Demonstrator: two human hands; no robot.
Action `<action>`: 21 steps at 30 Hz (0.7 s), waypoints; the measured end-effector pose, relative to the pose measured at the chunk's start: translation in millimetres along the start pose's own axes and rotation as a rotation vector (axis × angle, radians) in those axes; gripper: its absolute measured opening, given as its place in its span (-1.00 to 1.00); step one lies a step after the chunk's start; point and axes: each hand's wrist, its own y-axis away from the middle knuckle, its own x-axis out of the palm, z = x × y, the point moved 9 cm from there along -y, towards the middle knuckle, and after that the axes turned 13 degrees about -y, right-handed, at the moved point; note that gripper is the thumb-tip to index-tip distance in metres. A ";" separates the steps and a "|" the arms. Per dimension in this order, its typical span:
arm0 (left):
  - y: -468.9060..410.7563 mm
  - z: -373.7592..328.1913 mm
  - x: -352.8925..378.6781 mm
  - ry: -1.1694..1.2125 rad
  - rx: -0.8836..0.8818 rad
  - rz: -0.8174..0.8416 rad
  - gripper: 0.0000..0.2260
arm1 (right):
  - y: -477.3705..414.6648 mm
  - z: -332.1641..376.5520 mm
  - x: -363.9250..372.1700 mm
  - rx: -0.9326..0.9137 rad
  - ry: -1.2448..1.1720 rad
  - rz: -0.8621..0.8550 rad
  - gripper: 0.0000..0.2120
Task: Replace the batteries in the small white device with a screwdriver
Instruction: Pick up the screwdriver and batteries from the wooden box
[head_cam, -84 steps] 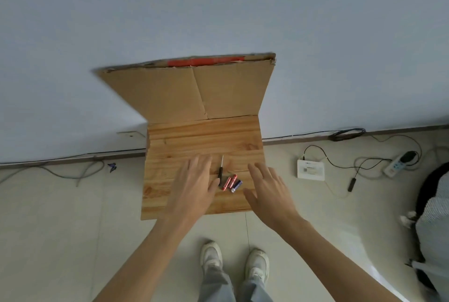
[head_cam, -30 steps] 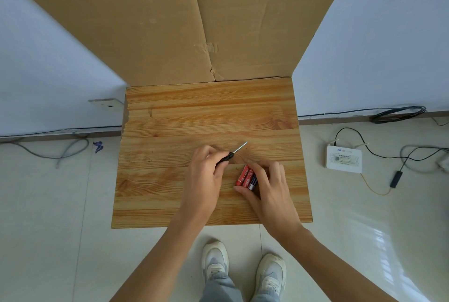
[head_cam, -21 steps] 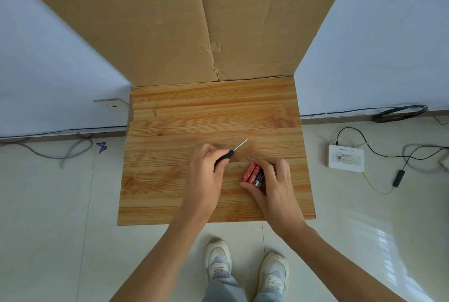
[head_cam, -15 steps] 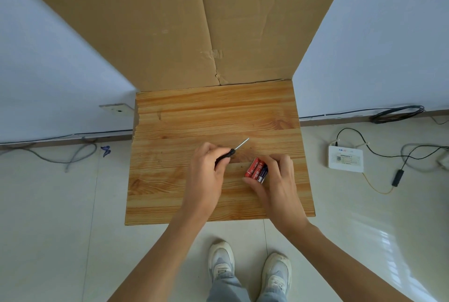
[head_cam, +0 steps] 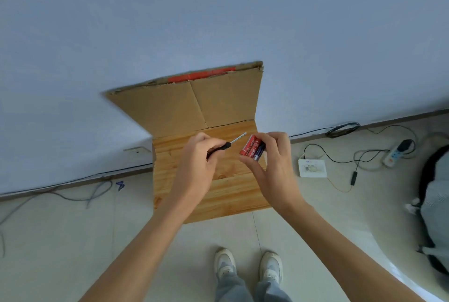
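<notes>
Gathering tools: gripping screwdriver (head_cam: 233, 142) in left hand (head_cam: 201, 156), pinching batteries (head_cam: 252, 149) in right hand (head_cam: 273, 163) just beyond its tip; next, presumably finding the device, unseen here

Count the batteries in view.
3, held side by side in the right hand: a red battery, a second red battery, then a dark battery. Others may hide behind that hand.

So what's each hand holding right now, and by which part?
The left hand grips the screwdriver by its black handle, metal shaft sticking out. The right hand pinches a bundle of batteries between thumb and fingers.
</notes>
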 end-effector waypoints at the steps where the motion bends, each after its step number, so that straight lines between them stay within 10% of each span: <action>1: 2.2 -22.5 -18.2 -0.004 0.022 0.006 -0.79 | -0.6 22.3 -17.4 -0.003 -0.011 -0.020 -0.52; 21: 118.4 -508.1 -121.6 0.144 0.596 0.223 -0.81 | 223.5 257.6 -429.1 0.100 0.068 -0.863 -0.56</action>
